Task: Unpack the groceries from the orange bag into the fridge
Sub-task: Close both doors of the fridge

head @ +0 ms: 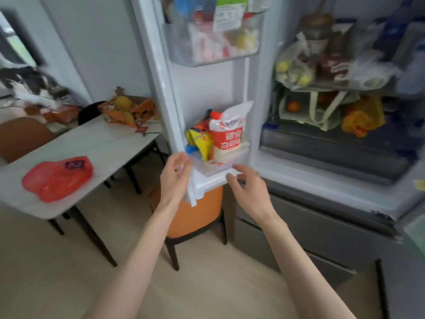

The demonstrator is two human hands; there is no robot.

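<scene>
The fridge stands open, and its left door (207, 93) swings toward me. A red-and-white sugar bag (228, 132) and a yellow packet (202, 141) stand in the lower door bin (239, 155). My left hand (176, 178) hovers at the bin's left corner with fingers spread and nothing in it. Just below the bin's right front edge, my right hand (249, 187) is also open and empty. The orange bag (58, 180) lies flat and crumpled on the white table (96, 150) at the left.
An orange chair (195, 217) stands under the open door. Orange wrappings and a yellow fruit (128, 111) sit at the table's far end. The fridge shelves (333, 86) hold many bags. The upper door bin (213, 42) is full. Grey drawers (322, 231) lie below.
</scene>
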